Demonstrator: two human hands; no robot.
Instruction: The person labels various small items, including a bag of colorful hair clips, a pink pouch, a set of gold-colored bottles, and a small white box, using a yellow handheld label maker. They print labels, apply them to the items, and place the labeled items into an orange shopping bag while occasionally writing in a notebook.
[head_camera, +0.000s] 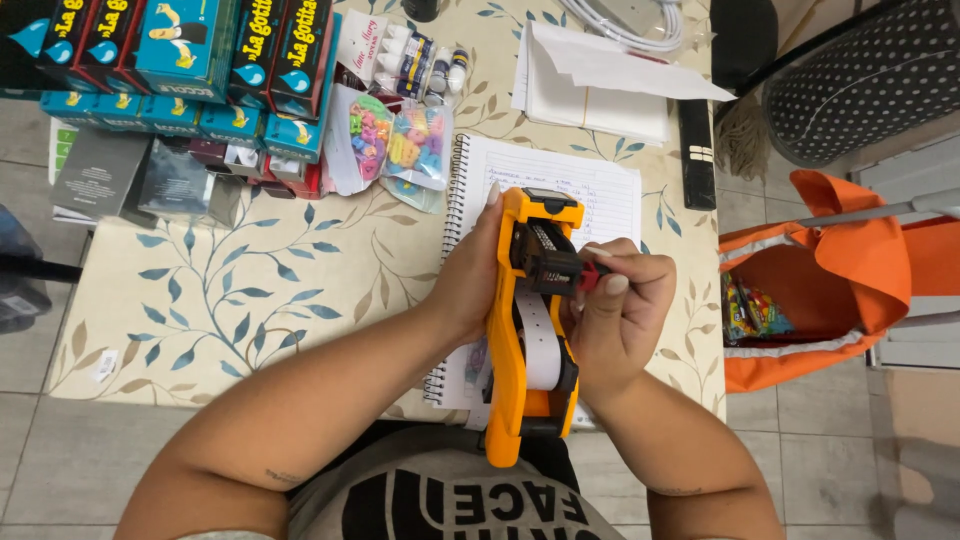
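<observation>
**Label gun opened over the notebook**

The left hand (468, 285) grips the side of an orange label gun (530, 330) above a spiral notebook (560, 185) on the leaf-patterned surface (250, 290); the right hand (615, 310) pinches a small red part (590, 278) at its black roller; white label tape (540, 350) appears threaded, cover not closed.

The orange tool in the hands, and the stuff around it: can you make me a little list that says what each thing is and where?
tool: orange label gun, white paper strip running through it
left hand: grips the gun's side
right hand: fingers pinch a small red knob on the gun's black part
under the gun: spiral notebook with handwriting
table: cloth with blue leaf pattern
top left: stacked teal boxes
beside the table: orange bag
</observation>
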